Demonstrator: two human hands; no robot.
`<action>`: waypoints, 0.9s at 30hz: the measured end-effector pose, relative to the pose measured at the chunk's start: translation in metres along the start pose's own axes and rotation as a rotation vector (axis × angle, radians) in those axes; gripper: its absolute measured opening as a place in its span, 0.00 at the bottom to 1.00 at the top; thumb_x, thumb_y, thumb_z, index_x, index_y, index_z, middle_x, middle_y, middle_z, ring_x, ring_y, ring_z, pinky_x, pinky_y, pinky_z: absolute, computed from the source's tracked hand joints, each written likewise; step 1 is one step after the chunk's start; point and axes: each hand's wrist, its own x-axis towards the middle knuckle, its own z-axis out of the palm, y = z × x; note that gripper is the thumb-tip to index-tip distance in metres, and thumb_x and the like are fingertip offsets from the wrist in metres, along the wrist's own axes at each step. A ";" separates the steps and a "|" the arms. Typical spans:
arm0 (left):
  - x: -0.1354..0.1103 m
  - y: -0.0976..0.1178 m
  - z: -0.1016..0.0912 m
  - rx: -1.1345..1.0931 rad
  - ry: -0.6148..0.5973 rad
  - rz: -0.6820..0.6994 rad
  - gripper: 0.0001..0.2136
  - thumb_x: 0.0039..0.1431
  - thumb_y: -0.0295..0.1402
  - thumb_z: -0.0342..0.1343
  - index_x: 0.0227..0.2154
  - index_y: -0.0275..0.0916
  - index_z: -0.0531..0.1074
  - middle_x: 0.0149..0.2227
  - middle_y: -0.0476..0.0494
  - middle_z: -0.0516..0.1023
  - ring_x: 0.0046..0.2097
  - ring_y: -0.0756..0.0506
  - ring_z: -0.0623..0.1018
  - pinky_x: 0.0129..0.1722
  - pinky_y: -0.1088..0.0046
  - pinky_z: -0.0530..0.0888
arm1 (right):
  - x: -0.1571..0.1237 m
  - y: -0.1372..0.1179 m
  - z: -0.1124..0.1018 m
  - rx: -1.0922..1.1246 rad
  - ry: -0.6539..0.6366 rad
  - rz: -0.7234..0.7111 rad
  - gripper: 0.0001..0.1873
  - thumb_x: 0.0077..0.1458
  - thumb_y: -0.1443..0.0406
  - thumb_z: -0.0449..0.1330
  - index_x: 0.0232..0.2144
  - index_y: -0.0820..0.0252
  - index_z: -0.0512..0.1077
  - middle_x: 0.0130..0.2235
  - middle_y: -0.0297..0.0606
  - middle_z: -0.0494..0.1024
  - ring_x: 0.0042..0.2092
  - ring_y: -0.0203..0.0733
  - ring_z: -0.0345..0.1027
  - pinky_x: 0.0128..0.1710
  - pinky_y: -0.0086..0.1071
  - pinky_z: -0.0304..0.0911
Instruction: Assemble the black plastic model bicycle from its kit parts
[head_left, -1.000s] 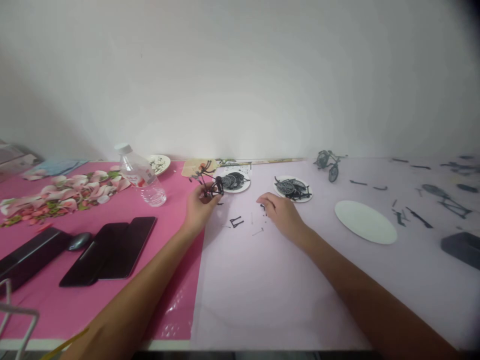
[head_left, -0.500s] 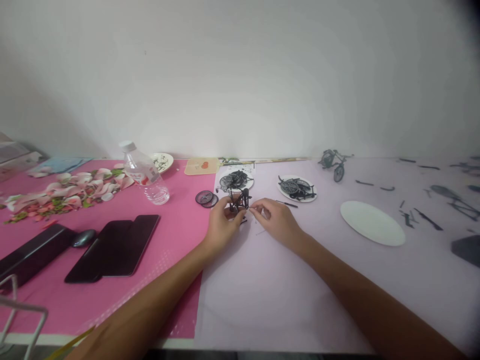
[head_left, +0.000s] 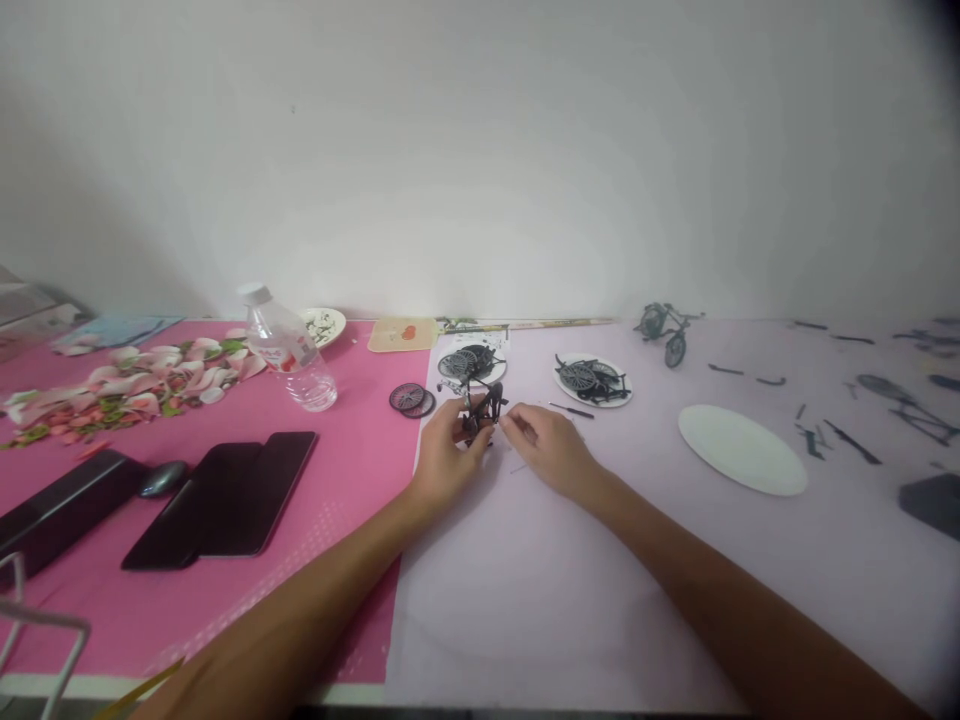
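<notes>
My left hand [head_left: 448, 455] is closed around a small black model bicycle frame [head_left: 493, 398], held just above the pale sheet. Close to the frame's right side, the thumb and forefinger of my right hand [head_left: 551, 450] are pinched together. Whatever those fingertips hold is too small to make out. Two black spoked wheels [head_left: 411, 398] lie overlapping to the left of my left hand. Behind the frame, a white plate [head_left: 501, 374] carries black bicycle parts. A second white plate [head_left: 624, 400] with more black parts and wheels is beyond my right hand.
A thin dark screwdriver-like tool [head_left: 572, 410] lies by the second plate. To the right are a bare white plate [head_left: 742, 450], a model bicycle [head_left: 667, 332] and scattered dark parts. On the pink left side stand a plastic bottle [head_left: 289, 350], artificial petals [head_left: 150, 380] and dark flat devices [head_left: 225, 500].
The bicycle frame has turned slightly in my left hand. My right fingertips stay beside it, a little lower. The whole view has shifted slightly.
</notes>
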 end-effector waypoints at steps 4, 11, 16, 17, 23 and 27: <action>0.001 0.003 -0.001 0.029 -0.003 0.038 0.17 0.62 0.32 0.63 0.54 0.42 0.76 0.49 0.37 0.80 0.48 0.41 0.82 0.48 0.63 0.82 | -0.001 -0.001 0.001 0.017 0.015 -0.002 0.08 0.66 0.59 0.58 0.34 0.54 0.71 0.30 0.32 0.78 0.31 0.39 0.68 0.34 0.31 0.58; 0.000 0.003 -0.003 0.091 -0.018 0.138 0.14 0.64 0.33 0.61 0.52 0.43 0.75 0.48 0.38 0.79 0.48 0.42 0.81 0.47 0.65 0.81 | 0.000 0.000 0.002 0.019 -0.028 -0.008 0.17 0.71 0.59 0.51 0.30 0.55 0.70 0.32 0.36 0.78 0.34 0.41 0.70 0.36 0.33 0.59; 0.001 0.000 -0.005 0.171 -0.018 0.202 0.15 0.66 0.31 0.60 0.54 0.43 0.74 0.48 0.38 0.79 0.47 0.42 0.80 0.45 0.67 0.80 | -0.001 -0.004 -0.001 0.052 -0.038 0.019 0.17 0.71 0.57 0.51 0.33 0.55 0.72 0.32 0.35 0.78 0.33 0.41 0.71 0.35 0.32 0.60; 0.002 0.000 -0.006 0.195 -0.020 0.228 0.15 0.66 0.31 0.60 0.54 0.43 0.74 0.47 0.38 0.79 0.47 0.42 0.80 0.44 0.67 0.79 | -0.001 -0.004 -0.001 0.056 -0.029 0.021 0.15 0.70 0.57 0.53 0.34 0.55 0.72 0.32 0.35 0.78 0.33 0.41 0.70 0.35 0.32 0.59; 0.003 -0.004 -0.008 0.300 -0.028 0.339 0.13 0.67 0.29 0.57 0.53 0.44 0.74 0.46 0.39 0.80 0.46 0.43 0.80 0.45 0.66 0.77 | -0.001 0.001 0.003 0.059 0.037 0.002 0.09 0.66 0.59 0.57 0.35 0.55 0.72 0.31 0.35 0.78 0.32 0.41 0.69 0.34 0.32 0.60; 0.003 -0.004 -0.008 0.330 -0.030 0.345 0.14 0.67 0.29 0.57 0.53 0.45 0.74 0.46 0.40 0.79 0.46 0.43 0.80 0.43 0.68 0.77 | 0.000 0.004 0.005 0.113 0.008 -0.012 0.12 0.69 0.58 0.54 0.36 0.55 0.73 0.32 0.36 0.79 0.33 0.42 0.71 0.36 0.33 0.62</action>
